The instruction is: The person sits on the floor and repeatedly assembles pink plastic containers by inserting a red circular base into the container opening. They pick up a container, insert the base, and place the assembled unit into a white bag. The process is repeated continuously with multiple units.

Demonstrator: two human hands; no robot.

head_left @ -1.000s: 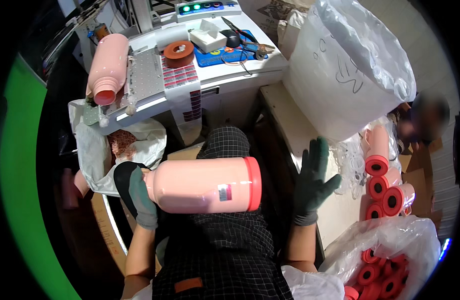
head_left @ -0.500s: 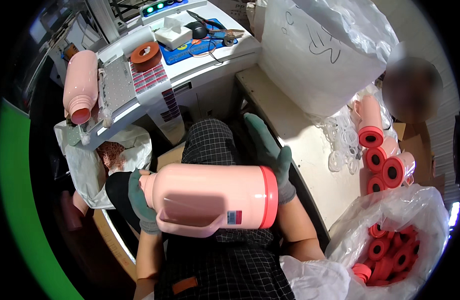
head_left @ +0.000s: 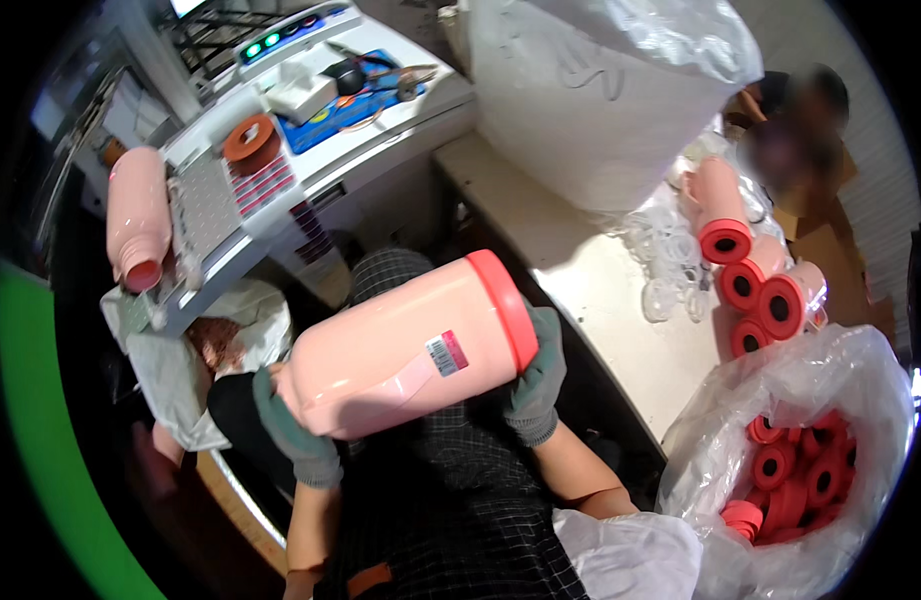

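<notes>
Head view: both gloved hands grip a smooth pink plastic flask body (head_left: 405, 350), tilted; left hand (head_left: 290, 430) at base, right hand (head_left: 535, 375) at red-rimmed end.

**Two gloved hands hold a pink flask body over the lap**

A large pink flask body (head_left: 405, 350) with a red rim lies tilted, its rim end raised to the right. The left hand (head_left: 292, 428), in a grey-green glove, cups its base; the right hand (head_left: 535, 375) grips just under the red rim. On the right, a clear bag (head_left: 860, 370) holds red ring parts (head_left: 795, 470). A pale worktop (head_left: 580, 270) lies beyond.
</notes>
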